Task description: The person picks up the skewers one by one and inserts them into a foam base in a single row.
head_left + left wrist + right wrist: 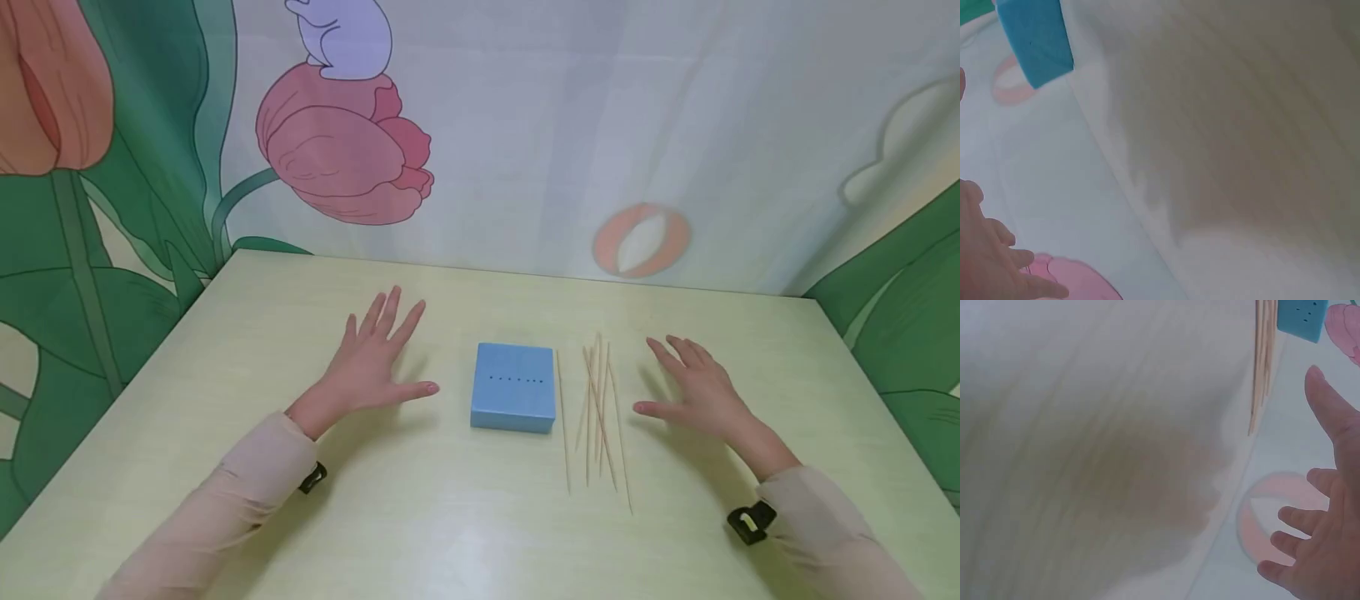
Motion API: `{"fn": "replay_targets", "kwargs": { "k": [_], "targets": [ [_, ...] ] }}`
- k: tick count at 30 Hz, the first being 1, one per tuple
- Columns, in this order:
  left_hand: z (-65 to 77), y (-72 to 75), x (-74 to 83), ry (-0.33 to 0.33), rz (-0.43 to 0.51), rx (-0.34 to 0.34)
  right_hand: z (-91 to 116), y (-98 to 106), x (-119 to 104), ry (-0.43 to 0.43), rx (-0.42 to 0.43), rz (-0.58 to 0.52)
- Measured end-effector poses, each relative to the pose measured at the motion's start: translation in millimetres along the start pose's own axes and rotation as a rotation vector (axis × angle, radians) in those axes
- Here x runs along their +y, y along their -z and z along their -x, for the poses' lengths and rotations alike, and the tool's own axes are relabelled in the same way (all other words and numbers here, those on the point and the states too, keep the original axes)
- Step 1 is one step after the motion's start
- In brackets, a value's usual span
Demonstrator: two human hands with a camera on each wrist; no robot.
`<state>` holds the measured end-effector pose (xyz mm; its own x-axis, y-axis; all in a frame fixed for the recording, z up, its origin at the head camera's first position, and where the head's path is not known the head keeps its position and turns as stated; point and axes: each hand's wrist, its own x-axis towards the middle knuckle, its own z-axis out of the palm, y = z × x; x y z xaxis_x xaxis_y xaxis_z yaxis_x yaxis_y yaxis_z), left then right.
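Note:
A blue square block [514,383] with a row of small dark holes across its top lies mid-table. Right beside it, several thin wooden sticks [600,417] lie loosely, some crossing one another. My left hand [363,367] hovers over the table left of the block, fingers spread and holding nothing. On the other side, my right hand [697,387] is held above the table to the right of the sticks, its fingers apart and nothing in them. The right wrist view shows the stick ends [1261,375] and a corner of the block [1302,319] beyond the thumb.
The pale wooden table [405,517] ends at a printed curtain [525,150] with flowers and a ball shape. Black straps with small buckles sit at both wrists, the right buckle [750,522] hanging below the sleeve.

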<state>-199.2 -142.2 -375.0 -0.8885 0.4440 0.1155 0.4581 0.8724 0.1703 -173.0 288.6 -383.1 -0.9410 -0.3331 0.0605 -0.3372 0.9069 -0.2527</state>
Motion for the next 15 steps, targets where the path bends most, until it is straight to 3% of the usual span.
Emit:
{"fn": "replay_targets", "kwargs": {
  "k": [4,9,15],
  "targets": [
    [-11.0,-7.4,8.9,-0.073,0.145,-0.066,-6.7,-5.8,1.0,0.029,-0.041,-0.065],
    [-26.1,-17.2,16.1,-0.147,0.389,-0.198,-15.4,-14.5,7.0,0.054,-0.079,-0.139],
    [-39.0,-22.9,22.1,-0.176,0.529,-0.357,-23.2,-21.7,9.7,0.058,-0.142,-0.167]
  ]
}}
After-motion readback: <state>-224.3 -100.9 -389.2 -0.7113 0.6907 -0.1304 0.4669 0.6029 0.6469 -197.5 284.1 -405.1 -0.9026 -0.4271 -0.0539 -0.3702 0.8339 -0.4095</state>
